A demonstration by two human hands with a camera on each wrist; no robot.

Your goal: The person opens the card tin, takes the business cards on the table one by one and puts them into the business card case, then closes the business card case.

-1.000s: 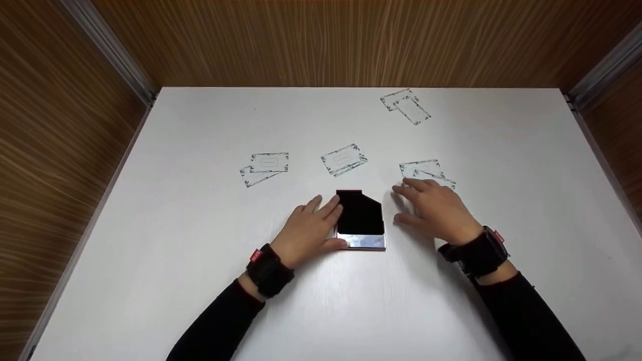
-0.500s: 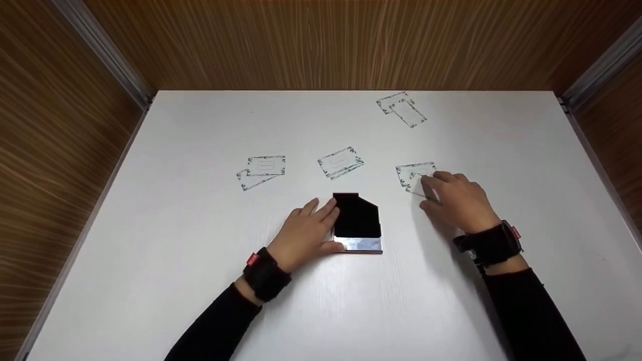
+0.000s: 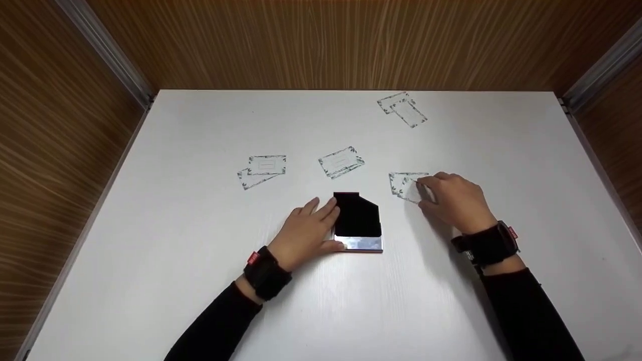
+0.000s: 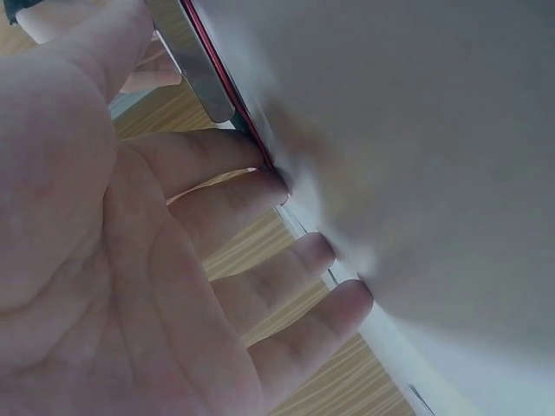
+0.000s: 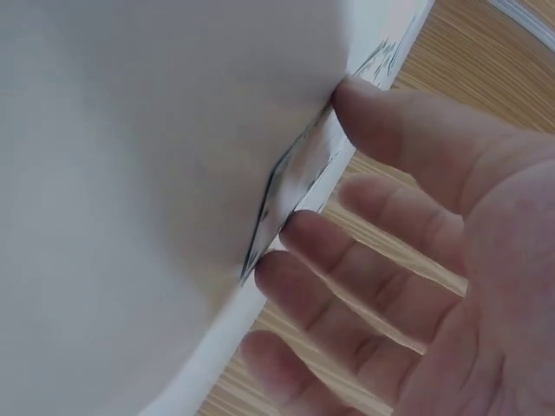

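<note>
A flat black card case with a shiny silver strip at its near side lies mid-table. My left hand steadies it, fingers extended along its left edge and thumb on the near-left corner. The left wrist view shows the fingertips down at the case's reddish edge. Over a pair of overlapping white cards with leafy borders, my right hand bends its thumb and fingers, gripping the right part. In the right wrist view the thumb and fingertips meet the edges of the card; the hand hides the cards' right end.
More leafy-bordered cards lie in overlapping pairs: one pair at left, one beyond the case, another near the back edge. Wood-grain panels wall the white table at the back and sides.
My right hand has moved from beside the case rightward onto the right pair of cards, then slid them slightly left and nearer. The left hand stays on the case.
</note>
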